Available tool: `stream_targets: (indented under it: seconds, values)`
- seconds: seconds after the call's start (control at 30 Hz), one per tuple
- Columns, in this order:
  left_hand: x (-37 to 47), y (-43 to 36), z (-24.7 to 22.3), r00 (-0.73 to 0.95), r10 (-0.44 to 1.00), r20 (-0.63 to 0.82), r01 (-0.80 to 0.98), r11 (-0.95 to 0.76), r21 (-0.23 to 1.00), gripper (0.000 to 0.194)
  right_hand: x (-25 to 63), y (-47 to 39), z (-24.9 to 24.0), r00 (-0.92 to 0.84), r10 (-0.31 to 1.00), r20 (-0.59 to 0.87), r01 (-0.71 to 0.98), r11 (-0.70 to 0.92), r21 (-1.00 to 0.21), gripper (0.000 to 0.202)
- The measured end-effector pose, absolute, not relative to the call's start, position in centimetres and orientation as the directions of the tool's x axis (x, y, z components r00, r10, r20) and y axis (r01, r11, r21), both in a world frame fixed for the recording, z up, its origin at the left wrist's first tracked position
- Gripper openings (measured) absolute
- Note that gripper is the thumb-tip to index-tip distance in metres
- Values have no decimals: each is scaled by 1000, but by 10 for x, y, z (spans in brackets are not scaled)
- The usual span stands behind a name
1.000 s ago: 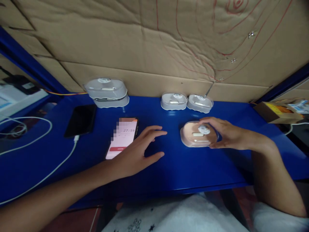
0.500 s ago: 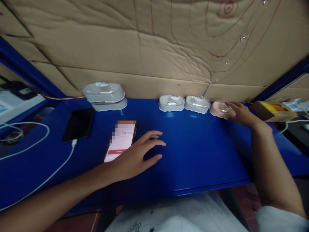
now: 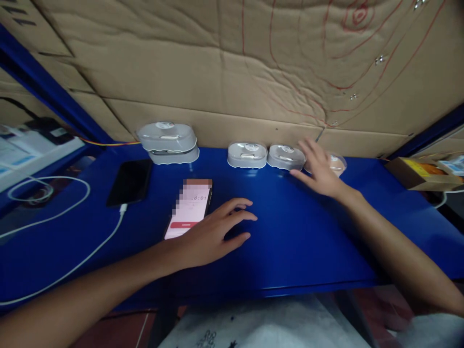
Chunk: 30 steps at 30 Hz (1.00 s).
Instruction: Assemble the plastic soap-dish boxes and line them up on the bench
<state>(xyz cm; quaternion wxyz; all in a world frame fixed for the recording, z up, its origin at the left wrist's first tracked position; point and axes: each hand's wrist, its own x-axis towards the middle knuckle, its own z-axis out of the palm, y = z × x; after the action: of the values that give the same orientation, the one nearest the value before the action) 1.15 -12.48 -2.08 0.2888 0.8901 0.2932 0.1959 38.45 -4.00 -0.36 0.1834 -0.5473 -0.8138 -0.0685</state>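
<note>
My left hand (image 3: 223,234) hovers low over or rests on the blue table, fingers apart and holding nothing. Beside it lies a phone with a lit screen (image 3: 192,205), partly covered by my wrist. At the back, my right hand (image 3: 321,171) has its fingers and thumb spread. It is in front of a pinkish oval case (image 3: 338,165), which it partly hides; contact is unclear. Its fingertips are close to the nearer of two grey oval cases with clear lids, the right grey case (image 3: 286,158). The left grey case (image 3: 247,155) sits alongside.
Two more grey cases (image 3: 170,142) are stacked at the back left. A dark phone (image 3: 129,182) lies there with a white charging cable (image 3: 103,253). A cardboard wall (image 3: 163,63) closes off the back. An open cardboard box (image 3: 413,174) stands at the right.
My right hand has moved left from the pinkish case's right end. The row of three cases has shifted left, closer to the stack. My left hand has stayed put; the view has turned slightly.
</note>
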Motion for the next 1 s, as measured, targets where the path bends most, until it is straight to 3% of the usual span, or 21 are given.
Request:
stream_targets:
  seconds: [0.07,0.17,0.33,0.43,0.57,0.73,0.87,1.0]
  values:
    - [12,-125,-21,750,633,194,408,-672,618,32,341,-26,-3,-501,800,330,843,537,-24,82]
    - [12,-126,-17,728,642,241,415,-692,590,34,293,0,-6,-597,745,297,778,628,-12,78]
    - [12,-127,-7,593,691,413,453,-711,539,36,275,-11,-13,-575,742,346,745,649,-154,59]
    - [10,-127,-8,552,683,478,463,-728,506,51,283,-64,-13,-584,696,418,663,706,-249,45]
    - [10,-125,-22,636,683,358,452,-706,545,90,291,-125,-8,-651,638,412,476,766,-432,44]
    - [11,-123,-36,666,692,277,469,-678,567,106,296,-122,-10,-602,653,460,407,746,-527,38]
    - [9,-122,-33,641,709,295,522,-684,509,102,308,-96,-23,-501,716,487,489,698,-523,35]
    - [8,-122,-30,697,676,240,539,-714,447,69,319,-82,-33,-435,763,478,546,646,-534,34]
